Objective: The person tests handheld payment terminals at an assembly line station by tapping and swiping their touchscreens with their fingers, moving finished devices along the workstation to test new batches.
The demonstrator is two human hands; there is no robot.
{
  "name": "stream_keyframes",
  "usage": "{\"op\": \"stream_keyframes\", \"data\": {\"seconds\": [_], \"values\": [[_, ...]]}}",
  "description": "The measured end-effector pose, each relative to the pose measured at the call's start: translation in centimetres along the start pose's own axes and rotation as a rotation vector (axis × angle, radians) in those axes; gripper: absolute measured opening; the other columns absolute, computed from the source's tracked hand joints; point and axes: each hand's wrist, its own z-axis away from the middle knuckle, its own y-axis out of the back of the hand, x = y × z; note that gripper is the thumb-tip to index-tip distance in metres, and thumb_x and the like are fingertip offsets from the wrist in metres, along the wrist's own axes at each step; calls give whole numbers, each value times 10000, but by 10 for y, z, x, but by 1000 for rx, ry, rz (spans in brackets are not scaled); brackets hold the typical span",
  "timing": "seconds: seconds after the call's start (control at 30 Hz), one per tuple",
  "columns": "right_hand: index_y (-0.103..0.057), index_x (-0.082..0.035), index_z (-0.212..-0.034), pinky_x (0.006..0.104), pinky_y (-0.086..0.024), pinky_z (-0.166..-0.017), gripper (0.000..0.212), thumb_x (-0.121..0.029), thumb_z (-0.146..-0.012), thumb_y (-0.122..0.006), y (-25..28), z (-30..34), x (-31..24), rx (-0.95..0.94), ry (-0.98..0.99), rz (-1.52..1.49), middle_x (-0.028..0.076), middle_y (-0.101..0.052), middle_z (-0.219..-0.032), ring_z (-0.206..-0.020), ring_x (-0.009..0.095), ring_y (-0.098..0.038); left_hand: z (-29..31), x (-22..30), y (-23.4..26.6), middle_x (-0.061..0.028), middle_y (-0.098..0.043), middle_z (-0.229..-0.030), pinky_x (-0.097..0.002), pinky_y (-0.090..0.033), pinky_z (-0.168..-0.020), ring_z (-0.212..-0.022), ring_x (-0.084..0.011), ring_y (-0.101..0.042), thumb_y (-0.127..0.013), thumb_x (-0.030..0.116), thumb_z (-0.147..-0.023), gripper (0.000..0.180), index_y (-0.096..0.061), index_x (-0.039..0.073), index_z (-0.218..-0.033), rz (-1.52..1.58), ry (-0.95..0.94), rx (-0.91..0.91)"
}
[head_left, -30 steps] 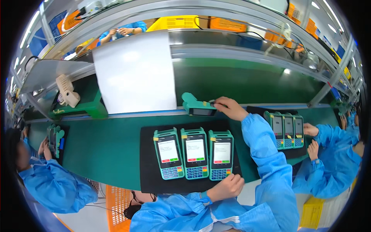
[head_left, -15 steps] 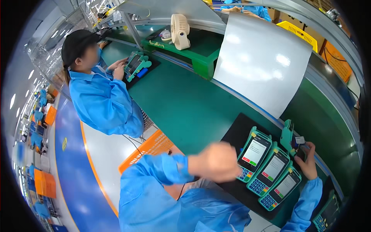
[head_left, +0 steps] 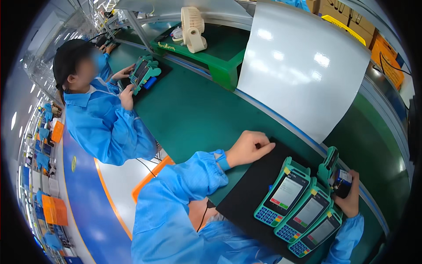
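Three teal card payment terminals lie overlapping in a row, screens lit: the left one [head_left: 288,192], the middle one [head_left: 310,211] and the right one [head_left: 323,231]. Beyond them a fourth payment terminal [head_left: 327,166] is tipped up on its side, with a dark part and a small white label beside it. My right hand [head_left: 350,196] is closed around the dark part of that fourth terminal; some of its fingers are hidden. Over the mat's far left corner hovers my left hand [head_left: 248,148], its fingers curled toward the thumb with nothing visible in them.
The black mat [head_left: 239,200] lies under the terminals on the green bench [head_left: 193,105]. A glossy white sheet [head_left: 303,66] hangs behind. A beige fan [head_left: 192,31] stands on a green shelf. To the left, a co-worker [head_left: 105,105] handles another terminal [head_left: 143,75]. An orange basket [head_left: 149,178] sits below.
My left hand has moved up and away from the terminals, from in front of the left one to the mat's corner. My right hand stays at the tipped terminal, where a blue part now shows.
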Motion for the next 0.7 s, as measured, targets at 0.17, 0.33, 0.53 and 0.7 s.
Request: {"op": "stream_keyframes", "data": {"seconds": [0.17, 0.33, 0.53, 0.7], "values": [[-382, -33, -1210, 350, -356, -990, 793, -35, -510, -755, 0, 2, 0, 31, -45, -25, 167, -408, -1211, -1102, 272, -457, 1, 3, -1, -59, -548, -579, -283, -361, -434, -480, -136, -503, -687, 108, -830, 211, -623, 4, -659, -6, 37, -21], [-411, -26, -1358, 444, -334, -1036, 970, -164, -494, -829, 3, -4, -12, -91, 88, 454, 224, -435, -1301, -1210, 406, -424, 2, 6, -3, -57, -546, -583, -279, -348, -431, -482, -129, -499, -685, 82, -829, 177, -634, 2, -679, 23, 86, -84], [-422, -3, -1359, 414, -361, -1021, 947, -356, -576, -821, 15, -6, 4, -81, 74, 278, 227, -415, -1329, -1201, 372, -462, -1, 8, -2, -66, -541, -582, -298, -344, -438, -489, -149, -497, -686, 65, -822, 169, -632, 4, -674, 9, 117, -115], [-415, 44, -1354, 376, -324, -1034, 912, -466, -683, -765, 46, 14, 4, -83, -49, -24, 221, -459, -1305, -1203, 316, -471, -6, 13, -7, -104, -533, -590, -342, -386, -468, -520, -236, -525, -678, 89, -824, 186, -619, 7, -669, -38, 34, -167]]}}
